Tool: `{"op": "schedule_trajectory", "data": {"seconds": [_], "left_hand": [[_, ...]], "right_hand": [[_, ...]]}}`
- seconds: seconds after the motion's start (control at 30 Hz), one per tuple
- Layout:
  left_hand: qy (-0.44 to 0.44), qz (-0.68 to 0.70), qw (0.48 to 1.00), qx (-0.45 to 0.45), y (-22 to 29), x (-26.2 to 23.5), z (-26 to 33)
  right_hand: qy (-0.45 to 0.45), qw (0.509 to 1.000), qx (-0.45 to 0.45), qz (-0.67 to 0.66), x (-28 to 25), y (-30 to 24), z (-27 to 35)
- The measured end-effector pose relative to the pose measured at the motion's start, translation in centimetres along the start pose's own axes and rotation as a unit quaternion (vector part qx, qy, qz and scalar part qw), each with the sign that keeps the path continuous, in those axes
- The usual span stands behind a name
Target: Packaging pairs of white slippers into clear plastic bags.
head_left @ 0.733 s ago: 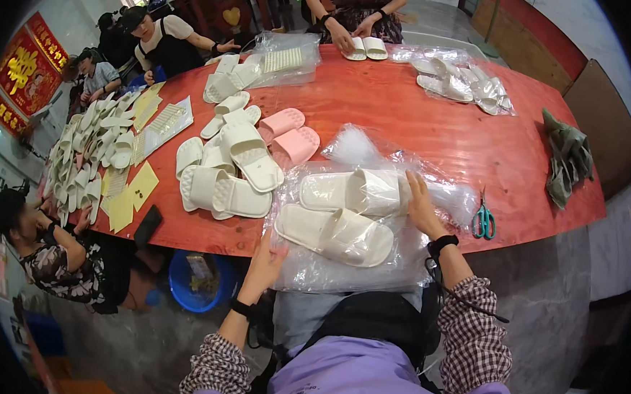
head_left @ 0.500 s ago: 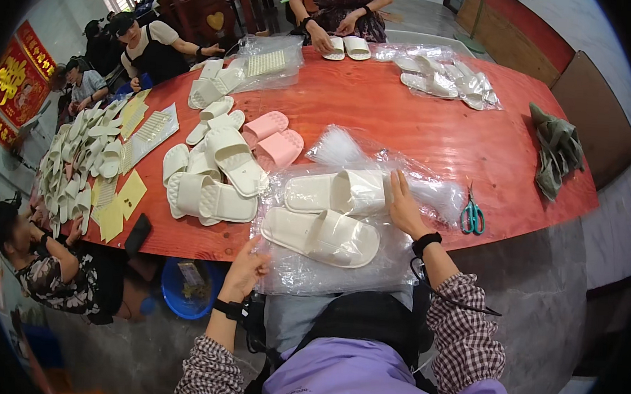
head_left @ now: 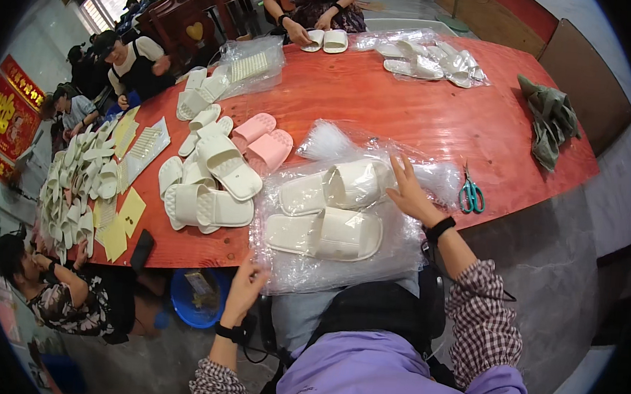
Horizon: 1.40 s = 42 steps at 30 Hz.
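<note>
A pair of cream slippers, an upper slipper (head_left: pixel 301 194) and a lower slipper (head_left: pixel 349 234), lies side by side before me. Shiny film covers them, and they seem to be inside a clear plastic bag (head_left: pixel 391 256) at the table's near edge. My right hand (head_left: pixel 414 197) is open with fingers stretched, lying by the bag's right side next to the upper slipper. At the bag's left edge is my left hand (head_left: pixel 245 285), its fingers curled and pinched on the film. More plastic film lies under the pair.
Cream slippers (head_left: pixel 223 166) and pink slippers (head_left: pixel 269 151) lie left of the bag. Teal-handled scissors (head_left: pixel 472 198) and a green cloth (head_left: pixel 549 121) are to the right. A slipper heap (head_left: pixel 78 175) fills the far left. Co-workers sit around the red table (head_left: pixel 380 92). A blue basin (head_left: pixel 195 298) stands below.
My view has shifted slightly. The slippers have tilted a little, with more film shining over them. My right hand has lifted and spread its fingers; my left stays at the bag's left edge.
</note>
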<state>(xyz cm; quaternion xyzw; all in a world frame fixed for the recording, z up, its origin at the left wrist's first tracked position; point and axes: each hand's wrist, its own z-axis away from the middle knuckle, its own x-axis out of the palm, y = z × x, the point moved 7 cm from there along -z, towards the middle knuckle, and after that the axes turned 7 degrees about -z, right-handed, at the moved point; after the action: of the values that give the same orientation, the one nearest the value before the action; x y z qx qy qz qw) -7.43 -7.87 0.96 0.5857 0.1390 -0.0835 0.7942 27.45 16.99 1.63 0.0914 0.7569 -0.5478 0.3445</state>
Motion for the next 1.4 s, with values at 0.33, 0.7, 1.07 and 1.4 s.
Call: {"op": "schedule_trajectory", "data": {"seconds": [0.33,0.7,1.07,1.4], "left_hand": [[-0.017,0.286,0.958,-0.011,1.7,-0.6,-5.0],[-0.037,-0.254,0.931,0.259,4.7,-2.8,-8.8],[-0.277,-0.58,0.722,0.256,8.1,5.5,-10.2],[-0.289,-0.652,0.632,0.302,8.2,6.0,-10.0]], "right_hand": [[-0.089,0.978,-0.082,0.171,3.5,-0.5,7.6],[0.029,0.99,-0.125,0.059,5.4,-0.8,4.8],[0.123,0.99,-0.067,0.003,4.7,1.0,4.9],[0.14,0.987,-0.064,0.035,5.9,1.6,6.4]]}}
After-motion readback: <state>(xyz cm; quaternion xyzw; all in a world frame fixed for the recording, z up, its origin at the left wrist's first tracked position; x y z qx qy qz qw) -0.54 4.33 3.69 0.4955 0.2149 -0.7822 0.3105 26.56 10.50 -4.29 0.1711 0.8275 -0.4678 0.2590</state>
